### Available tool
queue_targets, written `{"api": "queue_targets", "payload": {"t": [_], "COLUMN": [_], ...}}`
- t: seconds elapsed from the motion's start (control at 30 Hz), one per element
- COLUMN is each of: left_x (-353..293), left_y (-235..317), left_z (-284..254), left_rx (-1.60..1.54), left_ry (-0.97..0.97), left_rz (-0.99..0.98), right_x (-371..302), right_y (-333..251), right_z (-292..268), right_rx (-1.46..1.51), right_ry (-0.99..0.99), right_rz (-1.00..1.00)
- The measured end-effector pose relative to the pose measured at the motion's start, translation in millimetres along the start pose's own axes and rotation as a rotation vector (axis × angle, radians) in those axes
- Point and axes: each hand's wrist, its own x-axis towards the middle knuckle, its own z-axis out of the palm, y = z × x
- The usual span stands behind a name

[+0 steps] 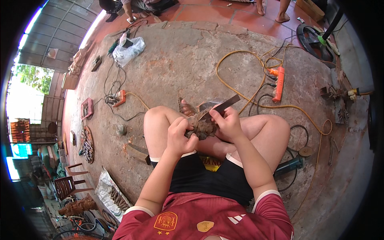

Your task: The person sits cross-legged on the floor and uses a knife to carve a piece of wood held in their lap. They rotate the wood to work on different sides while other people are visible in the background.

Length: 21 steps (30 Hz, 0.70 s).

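Observation:
Between my bent legs, my left hand (180, 136) grips a rough, knobbly brown piece (201, 127) that looks like carved wood. Its fingers are closed on the near left side. My right hand (227, 123) pinches a dark, flat, flexible-looking strip (228, 104), thumb on top. The strip slants from the brown piece up to the right, its free end sticking out beyond my fingers. Whether its lower end touches the piece is hard to tell. My bare foot (186, 108) shows just past the piece.
An orange power strip (279, 85) with plugs and a yellow cord (224, 80) lies ahead right. A green power tool (289, 165) rests by my right thigh. To the left are a glass jar (118, 129), a wood block (138, 154) and another power strip (119, 98). Other people are at the far edge.

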Motion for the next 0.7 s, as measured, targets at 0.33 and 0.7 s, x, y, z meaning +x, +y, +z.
{"api": "queue_targets", "payload": {"t": [0.33,0.7], "left_x": [-0.9,-1.8], "left_y": [-2.1,-2.1], "left_z": [-0.1,-1.4], "left_rx": [-0.006,-0.013], "left_ry": [0.006,-0.007], "left_rz": [0.001,-0.02], "right_x": [2.4,6.2], "right_y": [-5.2,-2.8], "right_z": [-8.3,-16.5], "right_rx": [0.073,0.031], "right_ry": [-0.128,-0.116], "right_rz": [0.054,0.02]}}
